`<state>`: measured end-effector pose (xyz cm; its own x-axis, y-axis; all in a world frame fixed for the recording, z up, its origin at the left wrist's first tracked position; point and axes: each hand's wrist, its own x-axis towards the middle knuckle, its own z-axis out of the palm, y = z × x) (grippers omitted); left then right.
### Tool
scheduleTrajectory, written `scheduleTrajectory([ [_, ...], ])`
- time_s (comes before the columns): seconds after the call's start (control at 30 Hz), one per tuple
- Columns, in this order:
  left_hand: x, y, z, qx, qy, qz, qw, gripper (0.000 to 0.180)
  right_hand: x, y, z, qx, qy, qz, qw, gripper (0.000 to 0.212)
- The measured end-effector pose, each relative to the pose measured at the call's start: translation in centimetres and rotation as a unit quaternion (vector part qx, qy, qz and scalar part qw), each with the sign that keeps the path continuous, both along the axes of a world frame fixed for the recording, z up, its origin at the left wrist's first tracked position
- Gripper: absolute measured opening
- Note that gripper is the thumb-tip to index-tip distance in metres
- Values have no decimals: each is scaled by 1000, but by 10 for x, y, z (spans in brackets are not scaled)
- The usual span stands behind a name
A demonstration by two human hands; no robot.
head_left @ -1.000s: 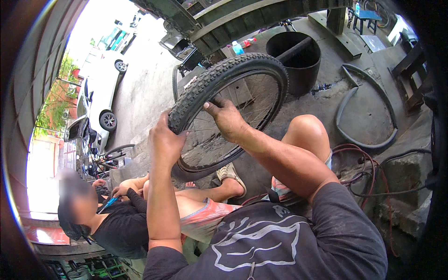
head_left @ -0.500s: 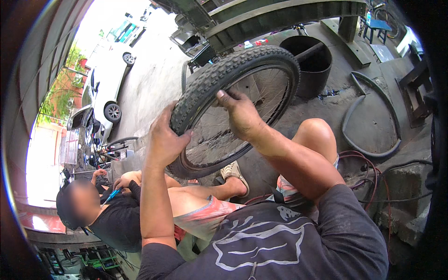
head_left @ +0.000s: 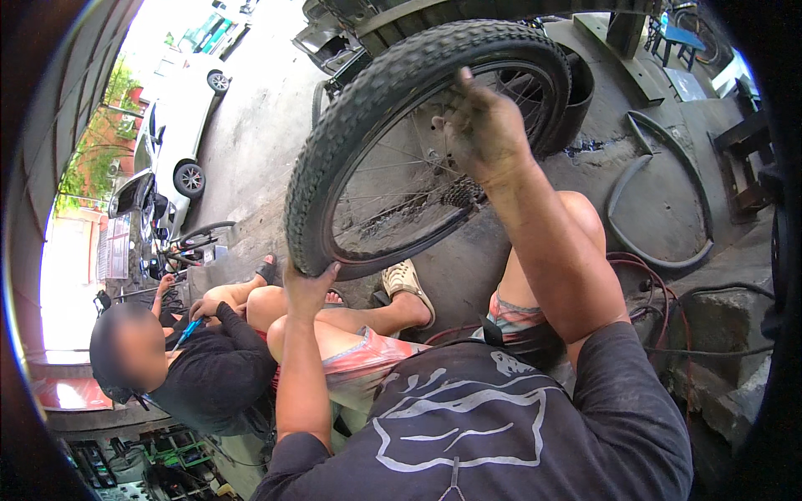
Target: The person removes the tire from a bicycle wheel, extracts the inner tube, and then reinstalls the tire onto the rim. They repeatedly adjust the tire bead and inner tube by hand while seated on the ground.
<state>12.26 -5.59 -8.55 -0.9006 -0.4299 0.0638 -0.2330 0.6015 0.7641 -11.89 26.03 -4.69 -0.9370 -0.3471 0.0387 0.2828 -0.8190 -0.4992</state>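
Observation:
A bicycle wheel (head_left: 322,171) with a knobby black tyre is tilted up in front of me. My left hand (head_left: 307,288) is closed around the tyre at its near left edge, with the thumb over the rim. My right hand (head_left: 489,134) is in front of the spokes, inside the far right part of the rim. Its thumb points up close to the rim and its fingers are apart, slightly blurred. A cassette of sprockets (head_left: 459,194) shows at the hub, below my right wrist.
A dark metal drum (head_left: 578,104) stands behind the wheel. On the floor at right lies a bent grey strip (head_left: 616,204), with red hoses (head_left: 660,288) nearer me. At left a person in black (head_left: 221,367) sits close by, holding a blue-handled tool (head_left: 188,332). A blue stool (head_left: 675,40) stands far right.
The wheel has come up and nearer. My left hand has slid to the tyre's lower edge, while my right hand has moved up and right, its fingers spreading from the rim.

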Motion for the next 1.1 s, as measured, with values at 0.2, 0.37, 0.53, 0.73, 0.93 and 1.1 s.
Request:
scheduleTrajectory([
  [0.2, 25, -15, -9, 8, 66, 24, 997, 52, -17, 29, -8, -71, -21, 42, 996, 38],
  [0.37, 18, -10, 35, -37, 91, 0, 995, 53, -20, 40, -7, -44, -108, -18, 993, 34],
  [0.53, 23, 9, 70, -148, 43, 25, 988, 59, -28, 44, -28, -53, -166, -27, 984, 35],
  [0.73, 26, 23, 83, -210, 5, 13, 978, 58, -34, 32, -47, -60, -241, -75, 966, 34],
  [0.93, 17, 36, 83, -178, -1, -20, 984, 53, -39, 25, -62, -27, -237, -99, 966, 35],
  [1.1, 9, 42, 70, -205, 8, -35, 978, 52, -54, 20, -93, 15, -277, -129, 952, 40],
])
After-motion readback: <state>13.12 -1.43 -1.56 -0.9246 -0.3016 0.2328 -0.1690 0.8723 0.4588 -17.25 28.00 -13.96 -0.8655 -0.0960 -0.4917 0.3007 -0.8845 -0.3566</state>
